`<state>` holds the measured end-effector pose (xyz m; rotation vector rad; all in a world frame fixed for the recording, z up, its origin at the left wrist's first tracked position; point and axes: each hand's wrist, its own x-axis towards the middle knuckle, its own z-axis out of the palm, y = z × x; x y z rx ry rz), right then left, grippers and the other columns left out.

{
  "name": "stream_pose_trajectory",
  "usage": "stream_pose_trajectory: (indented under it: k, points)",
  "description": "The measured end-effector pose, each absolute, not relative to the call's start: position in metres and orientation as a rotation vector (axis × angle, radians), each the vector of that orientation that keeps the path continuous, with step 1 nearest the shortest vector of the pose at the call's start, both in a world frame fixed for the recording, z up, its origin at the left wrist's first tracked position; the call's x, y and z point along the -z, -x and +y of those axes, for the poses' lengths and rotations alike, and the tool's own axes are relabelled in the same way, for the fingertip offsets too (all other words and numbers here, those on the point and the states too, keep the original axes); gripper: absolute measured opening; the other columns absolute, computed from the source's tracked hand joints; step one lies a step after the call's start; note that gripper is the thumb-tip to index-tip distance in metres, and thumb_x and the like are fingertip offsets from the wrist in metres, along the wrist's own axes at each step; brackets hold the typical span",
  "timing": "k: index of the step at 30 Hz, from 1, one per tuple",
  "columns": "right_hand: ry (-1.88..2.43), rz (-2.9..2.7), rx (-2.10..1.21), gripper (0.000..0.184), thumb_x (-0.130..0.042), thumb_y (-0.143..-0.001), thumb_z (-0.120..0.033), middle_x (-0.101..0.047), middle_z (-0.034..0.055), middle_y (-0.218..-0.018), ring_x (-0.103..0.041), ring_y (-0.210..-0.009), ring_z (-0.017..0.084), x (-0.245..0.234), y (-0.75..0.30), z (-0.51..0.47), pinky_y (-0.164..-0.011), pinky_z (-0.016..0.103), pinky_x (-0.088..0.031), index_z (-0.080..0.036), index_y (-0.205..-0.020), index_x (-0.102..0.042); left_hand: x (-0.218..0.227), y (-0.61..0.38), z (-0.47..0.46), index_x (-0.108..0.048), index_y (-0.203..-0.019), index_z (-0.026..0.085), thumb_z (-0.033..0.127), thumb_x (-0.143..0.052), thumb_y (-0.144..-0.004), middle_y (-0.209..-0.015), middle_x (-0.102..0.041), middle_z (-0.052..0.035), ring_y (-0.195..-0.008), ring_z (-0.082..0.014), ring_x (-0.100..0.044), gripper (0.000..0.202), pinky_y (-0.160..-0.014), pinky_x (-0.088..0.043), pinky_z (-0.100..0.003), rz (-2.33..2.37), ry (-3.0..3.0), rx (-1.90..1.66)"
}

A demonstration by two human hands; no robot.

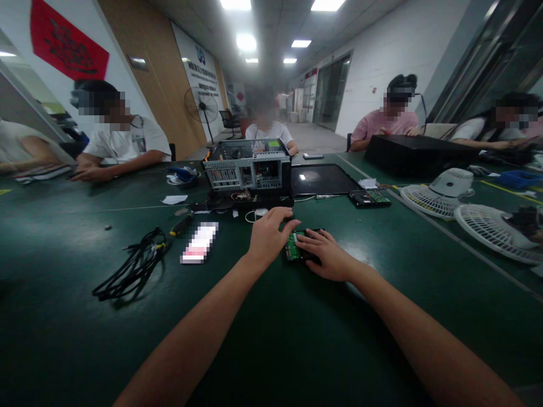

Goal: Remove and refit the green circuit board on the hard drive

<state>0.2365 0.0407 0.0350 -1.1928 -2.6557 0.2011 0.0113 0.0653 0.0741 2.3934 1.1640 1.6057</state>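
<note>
A flat, rectangular black hard drive with a green circuit board [292, 247] lies on the dark green surface [297, 339], directly in front of the person. The visible short end, carrying the exposed board, points left. The long axis appears to run roughly left to right; the right end is hidden by the right hand [330, 257].

Right hand: laid over the drive, palm down, fingers spread across the board, thumb at the near edge. Whether it grips or only rests cannot be told.

Left hand: [267, 236] raised beside the left end of the drive, thumb and fingers separated by a narrow gap, holding nothing visible. Contact between thumb and drive cannot be confirmed.

Beyond the hands stands an open computer case with a silver metal frame [227, 175]. Right of it lies a flat black panel [324, 181], with a second black-and-green drive [375, 198] near its front right corner.
</note>
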Motion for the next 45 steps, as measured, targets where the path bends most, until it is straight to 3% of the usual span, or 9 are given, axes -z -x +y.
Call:
stream_pose_trajectory:
  k: [7,15,19,28,33,37,45]
  points:
    - [1.186,-2.654,-0.208,0.065,-0.060,-0.087,-0.027,-0.042,0.0060,-0.161,-0.027,-0.152,0.036,-0.0369,-0.2359,0.0398,-0.121,0.066,-0.015,-0.029,-0.151,-0.050,-0.0747,-0.0105,0.0651,-0.061,-0.103,0.020,0.021,-0.069,-0.092,-0.107,-0.064,-0.0063,-0.095,-0.0187,-0.066,0.013,-0.081,-0.060,-0.034,1.187,-2.299,-1.645]
    - [1.184,-2.661,-0.190,0.065,-0.059,-0.087,-0.027,-0.042,0.0057,-0.160,-0.026,-0.152,0.036,-0.0357,-0.2366,0.0405,-0.120,0.066,-0.015,-0.029,-0.151,-0.049,-0.0767,-0.0103,0.0644,-0.061,-0.102,0.020,0.027,-0.075,-0.089,-0.101,-0.065,-0.0045,-0.093,-0.0198,-0.065,0.020,-0.084,-0.058,-0.036,1.222,-2.326,-1.626]
    - [1.186,-2.657,-0.195,0.064,-0.060,-0.086,-0.027,-0.043,0.0060,-0.160,-0.027,-0.152,0.036,-0.0361,-0.2366,0.0405,-0.120,0.066,-0.016,-0.029,-0.150,-0.050,-0.0800,-0.0100,0.0635,-0.061,-0.099,0.021,0.024,-0.072,-0.091,-0.101,-0.065,-0.0045,-0.095,-0.0206,-0.063,0.014,-0.086,-0.056,-0.037,1.240,-2.372,-1.611]
    - [1.195,-2.653,-0.197,0.064,-0.060,-0.087,-0.028,-0.043,0.0062,-0.160,-0.027,-0.152,0.036,-0.0382,-0.2358,0.0390,-0.120,0.065,-0.016,-0.029,-0.150,-0.051,-0.0799,-0.0109,0.0612,-0.063,-0.116,0.023,0.014,-0.057,-0.096,-0.110,-0.061,-0.0077,-0.100,-0.0223,-0.061,0.023,-0.090,-0.054,-0.039,1.285,-2.428,-1.558]
    - [1.200,-2.658,-0.185,0.063,-0.060,-0.087,-0.027,-0.043,0.0061,-0.160,-0.027,-0.152,0.036,-0.0373,-0.2358,0.0393,-0.121,0.065,-0.016,-0.028,-0.150,-0.051,-0.0802,-0.0106,0.0606,-0.065,-0.114,0.022,0.020,-0.060,-0.096,-0.107,-0.059,-0.0081,-0.098,-0.0221,-0.060,0.019,-0.086,-0.054,-0.037,1.347,-2.403,-1.620]
    - [1.200,-2.663,-0.174,0.063,-0.059,-0.087,-0.028,-0.043,0.0054,-0.160,-0.026,-0.152,0.036,-0.0373,-0.2359,0.0396,-0.121,0.065,-0.016,-0.028,-0.150,-0.051,-0.0803,-0.0101,0.0610,-0.067,-0.108,0.023,0.025,-0.067,-0.094,-0.104,-0.059,-0.0065,-0.095,-0.0213,-0.061,0.014,-0.085,-0.054,-0.037,1.343,-2.392,-1.658]
    - [1.199,-2.669,-0.173,0.063,-0.059,-0.088,-0.028,-0.042,0.0053,-0.161,-0.027,-0.152,0.036,-0.0370,-0.2361,0.0399,-0.121,0.064,-0.017,-0.028,-0.150,-0.050,-0.0805,-0.0095,0.0624,-0.067,-0.110,0.022,0.015,-0.059,-0.097,-0.108,-0.066,-0.0066,-0.104,-0.0216,-0.064,0.017,-0.094,-0.055,-0.040,1.260,-2.434,-1.662]
